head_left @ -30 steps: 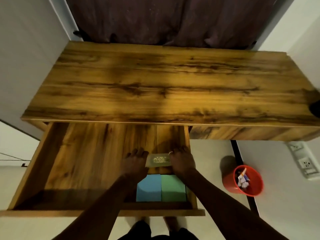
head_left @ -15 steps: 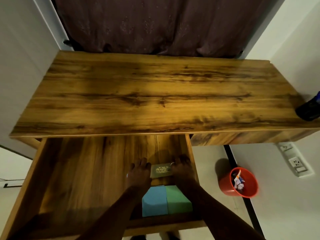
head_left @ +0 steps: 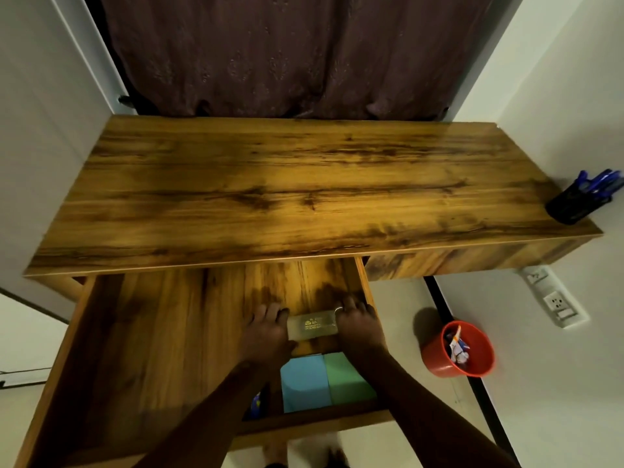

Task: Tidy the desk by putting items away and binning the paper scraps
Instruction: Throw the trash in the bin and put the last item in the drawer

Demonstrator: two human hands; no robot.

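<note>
An open wooden drawer [head_left: 162,349] juts out below the desk top [head_left: 287,190]. Inside it, near its right wall, lies a small gold card box [head_left: 312,326] with printed lettering. My left hand [head_left: 266,332] grips its left end and my right hand [head_left: 359,324] grips its right end, fingers curled over the far edge. Closer to me in the drawer sit a blue pad [head_left: 304,383] and a green pad [head_left: 347,378] side by side. A red bin [head_left: 435,358] on the floor to the right holds crumpled paper scraps [head_left: 457,346].
A black pen holder [head_left: 574,206] with blue pens stands at the desk's right end. A dark curtain [head_left: 297,55] hangs behind the desk. Wall sockets [head_left: 557,304] sit low on the right wall. A small blue object [head_left: 256,403] lies partly hidden under my left forearm.
The view has tilted up and right, bringing the pen holder into sight. Both hands stay on the gold box at the same spot in the drawer.
</note>
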